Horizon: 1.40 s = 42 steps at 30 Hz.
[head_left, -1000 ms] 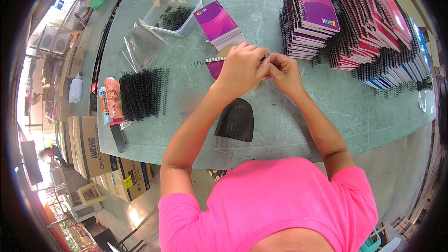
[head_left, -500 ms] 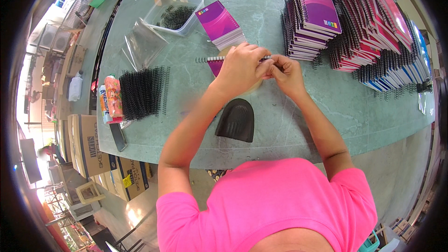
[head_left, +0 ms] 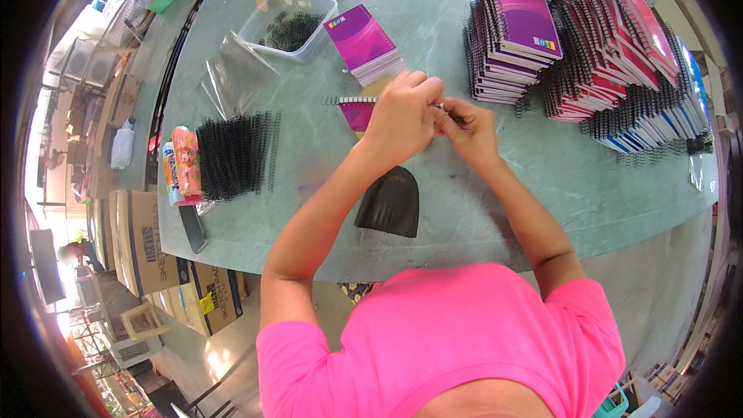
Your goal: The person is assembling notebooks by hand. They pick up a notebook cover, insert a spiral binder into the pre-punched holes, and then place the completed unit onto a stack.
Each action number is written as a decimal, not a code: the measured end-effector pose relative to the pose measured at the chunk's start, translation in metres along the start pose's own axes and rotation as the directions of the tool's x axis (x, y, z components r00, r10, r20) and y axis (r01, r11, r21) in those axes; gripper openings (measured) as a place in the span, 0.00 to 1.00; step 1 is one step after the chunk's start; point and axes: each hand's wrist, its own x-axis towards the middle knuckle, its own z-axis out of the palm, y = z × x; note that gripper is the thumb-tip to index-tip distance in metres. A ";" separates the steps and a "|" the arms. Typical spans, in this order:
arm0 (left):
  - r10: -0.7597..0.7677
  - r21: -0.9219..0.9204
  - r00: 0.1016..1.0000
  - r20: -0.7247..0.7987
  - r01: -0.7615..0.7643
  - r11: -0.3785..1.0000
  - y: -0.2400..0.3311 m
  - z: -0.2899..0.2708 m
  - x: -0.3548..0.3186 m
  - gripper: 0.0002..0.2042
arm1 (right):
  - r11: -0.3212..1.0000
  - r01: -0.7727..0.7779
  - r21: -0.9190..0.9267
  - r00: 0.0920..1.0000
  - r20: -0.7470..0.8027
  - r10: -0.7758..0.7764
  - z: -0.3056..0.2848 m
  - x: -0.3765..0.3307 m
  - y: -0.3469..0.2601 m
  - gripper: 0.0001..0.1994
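Note:
My left hand (head_left: 404, 112) is closed around a small purple notebook (head_left: 355, 116), its fingers over the top edge and covering most of it. A black spiral binding coil (head_left: 331, 101) runs along that edge and sticks out past the left corner. At the notebook's right end, my right hand (head_left: 470, 133) pinches with thumb and forefinger where the coil ends; the fingertips mostly hide that spot. Just beyond my hands lies a stack of purple-covered pads (head_left: 362, 40) without coils. Nearer to me on the table is a dark, ribbed, rounded pad (head_left: 389, 205).
A clear plastic tub (head_left: 328, 25) holds loose black coils. Left of it are a clear plastic sheet (head_left: 236, 77), a bundle of long coils (head_left: 232, 155) and a phone (head_left: 193, 228). Stacks of bound purple (head_left: 529, 15), red (head_left: 611, 39) and blue notebooks (head_left: 658, 124) stand at right.
My right hand has shifted slightly left and down, closer to my left hand. The notebook's left part shows a little more, and the coil stays along its top edge.

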 end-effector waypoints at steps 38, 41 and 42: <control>0.068 0.452 0.946 -0.318 0.088 0.888 -0.063 -0.012 -0.004 0.20 | 0.465 0.058 -0.883 0.904 -0.151 -0.401 -0.141 0.088 -0.094 0.16; -0.054 0.643 0.981 -0.188 0.165 0.748 -0.097 -0.005 0.008 0.26 | 0.530 0.229 -0.816 0.863 -0.082 -0.498 -0.106 0.064 -0.125 0.16; -0.109 0.690 0.986 -0.125 0.165 0.704 -0.107 -0.001 0.006 0.28 | 0.544 0.295 -0.786 0.845 -0.051 -0.532 -0.095 0.058 -0.131 0.16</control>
